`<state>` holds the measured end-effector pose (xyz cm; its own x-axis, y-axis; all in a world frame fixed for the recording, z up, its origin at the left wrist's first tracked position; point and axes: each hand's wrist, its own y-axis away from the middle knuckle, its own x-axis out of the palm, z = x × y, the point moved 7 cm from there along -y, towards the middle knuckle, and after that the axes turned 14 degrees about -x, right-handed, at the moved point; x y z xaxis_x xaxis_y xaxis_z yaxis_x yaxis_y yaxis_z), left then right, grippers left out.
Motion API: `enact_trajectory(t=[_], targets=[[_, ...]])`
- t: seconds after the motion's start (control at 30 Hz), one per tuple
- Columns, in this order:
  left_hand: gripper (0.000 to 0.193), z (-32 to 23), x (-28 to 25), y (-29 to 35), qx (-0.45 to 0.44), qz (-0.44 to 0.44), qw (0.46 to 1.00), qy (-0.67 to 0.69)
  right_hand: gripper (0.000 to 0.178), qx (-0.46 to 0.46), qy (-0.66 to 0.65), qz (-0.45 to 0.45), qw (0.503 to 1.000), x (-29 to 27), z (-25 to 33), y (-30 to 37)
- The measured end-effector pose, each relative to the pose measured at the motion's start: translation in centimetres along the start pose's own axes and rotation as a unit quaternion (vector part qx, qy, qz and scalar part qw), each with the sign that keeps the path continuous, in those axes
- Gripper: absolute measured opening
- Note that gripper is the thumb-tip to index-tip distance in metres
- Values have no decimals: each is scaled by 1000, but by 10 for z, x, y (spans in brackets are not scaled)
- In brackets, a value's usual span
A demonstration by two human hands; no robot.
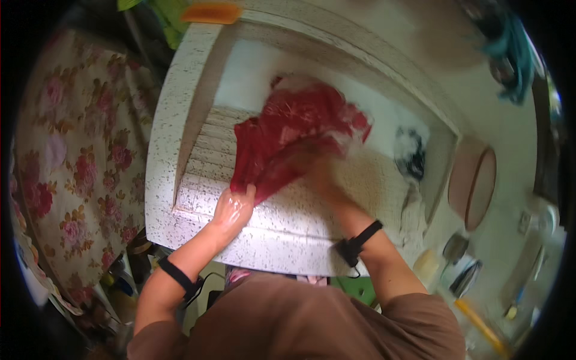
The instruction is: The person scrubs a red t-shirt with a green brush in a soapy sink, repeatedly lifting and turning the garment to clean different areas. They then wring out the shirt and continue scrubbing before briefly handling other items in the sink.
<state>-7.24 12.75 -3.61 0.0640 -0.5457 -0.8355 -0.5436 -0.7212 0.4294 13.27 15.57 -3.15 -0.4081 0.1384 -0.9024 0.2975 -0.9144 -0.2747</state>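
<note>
While the left hand (235, 207) pins the wet red cloth (294, 135) on the ribbed washboard (201, 162), the blurred right hand (321, 174) presses it; its grip is unclear.

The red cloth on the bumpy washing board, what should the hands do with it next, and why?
Probably push the red cloth up the ridged slope again. The left hand pins its lower corner, the right hand is blurred on the bunched, wet middle, and suds sit near the top edge, so rubbing seems unfinished.
</note>
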Motion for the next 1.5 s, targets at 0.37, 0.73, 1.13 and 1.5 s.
enact_trajectory(t=[0.37,0.73,1.13,1.5], targets=[[16,7,-18,21,-6,1,994,113,21,85,-60,62,993,83,-48,64],[13,22,-33,32,27,-14,982,185,19,-10,0,-8,1000,1,42,-11],[57,-123,27,-95,65,122,987,77,55,480,-331,54,811,47,-211,178],[30,-199,44,-85,91,142,982,86,39,164,-208,123,957,-18,-95,151]])
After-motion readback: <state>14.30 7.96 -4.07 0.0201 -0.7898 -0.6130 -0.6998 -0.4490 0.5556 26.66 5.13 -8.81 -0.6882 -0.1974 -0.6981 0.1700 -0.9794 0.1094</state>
